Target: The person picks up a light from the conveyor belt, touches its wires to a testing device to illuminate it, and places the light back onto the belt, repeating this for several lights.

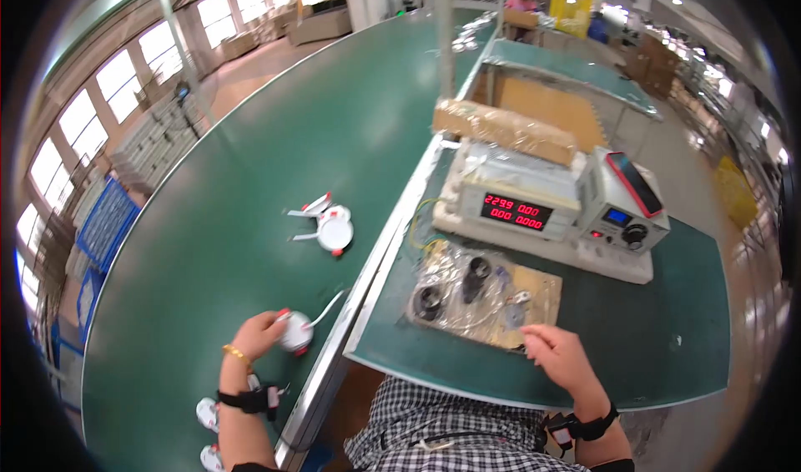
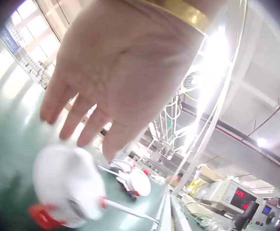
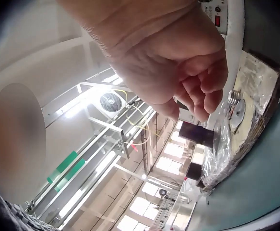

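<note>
My left hand [image 1: 257, 336] is over the green belt, its fingertips right at a round white device with red tabs [image 1: 296, 333]. A white cable [image 1: 326, 309] runs from that device toward the belt's edge. In the left wrist view the fingers [image 2: 88, 122] stretch down, nearly straight, and the white device [image 2: 67, 185] looks blurred just below them. My right hand [image 1: 557, 357] hovers by the near right corner of a film-wrapped board [image 1: 541, 292]. Its fingers [image 3: 212, 79] are loosely curled with nothing between them. Two black sockets [image 1: 430, 299] [image 1: 477, 273] and a small metal screw base [image 3: 234, 97] are on the board.
More white devices [image 1: 335, 228] lie farther up the belt, others [image 1: 209, 415] beside my left forearm. A power meter [image 1: 517, 209] with red digits and a smaller knobbed unit [image 1: 622, 209] stand behind the board. A metal rail [image 1: 392, 251] separates belt from bench.
</note>
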Available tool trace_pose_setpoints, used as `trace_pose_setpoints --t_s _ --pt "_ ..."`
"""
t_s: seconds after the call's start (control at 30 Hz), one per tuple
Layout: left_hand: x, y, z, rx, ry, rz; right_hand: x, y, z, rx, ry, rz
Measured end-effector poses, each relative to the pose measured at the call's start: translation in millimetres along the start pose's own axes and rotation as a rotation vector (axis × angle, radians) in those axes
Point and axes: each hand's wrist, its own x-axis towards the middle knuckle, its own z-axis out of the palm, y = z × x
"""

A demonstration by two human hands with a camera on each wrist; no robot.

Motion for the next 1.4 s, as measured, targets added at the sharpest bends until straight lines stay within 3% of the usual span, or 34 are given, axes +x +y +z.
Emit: trace_pose_setpoints --t_s 0.07,0.2,0.27,0.3,0.37,0.4,0.47,0.63,0.7,0.73,0.8,0.87,0.93,1.0,1.1,1.27,1.33,1.4 --pt "19 -12 -9 0.439 0.322 0.099 -4 3 0 -0.026 0.006 0.014" --pt "78 50 5 0.28 0.509 0.341 -8 8 4 -0.09 -0.019 0.047" --pt "117 86 33 0.28 0.592 0.435 -12 12 6 -0.107 -0.08 -0.035" --pt "132 101 41 0.265 0.587 0.469 -15 6 4 -0.146 -0.113 0.001" --pt "150 125 54 0.348 0.45 0.295 -20 7 3 -0.167 -0.112 0.022" --pt "154 133 59 0.342 0.446 0.316 -22 10 3 -0.184 -0.145 0.036" --pt "156 141 70 0.496 0.3 0.092 -25 21 2 -0.18 -0.144 0.043" --pt "150 111 80 0.469 0.388 0.139 -26 37 4 -0.198 -0.22 0.017" --pt "124 109 68 0.178 0.55 0.462 -23 36 9 -0.181 -0.232 -0.006" --pt "100 121 60 0.179 0.544 0.466 -19 31 11 -0.142 -0.265 -0.006" --pt "42 163 63 -0.324 0.428 0.543 -12 20 18 -0.093 -0.308 0.006" --pt "16 177 87 -0.818 0.114 0.784 -4 4 28 0.111 -0.268 -0.018" --pt "-17 201 112 -0.978 -0.12 0.891 5 -13 34 0.367 -0.247 -0.038" --pt "-31 211 141 -1.059 -0.333 1.006 9 -26 39 0.625 -0.149 -0.086" --pt "-44 216 173 -1.138 -0.424 0.953 8 -33 29 0.791 -0.045 -0.04" --pt "-54 219 198 -1.161 -0.468 0.939 2 -23 21 0.858 0.196 -0.084" --pt "-57 219 205 -1.21 -0.494 0.791 1 -21 20 0.711 0.315 -0.243" --pt "-56 216 211 -1.158 -0.506 0.758 -3 -21 21 0.712 0.349 -0.27"
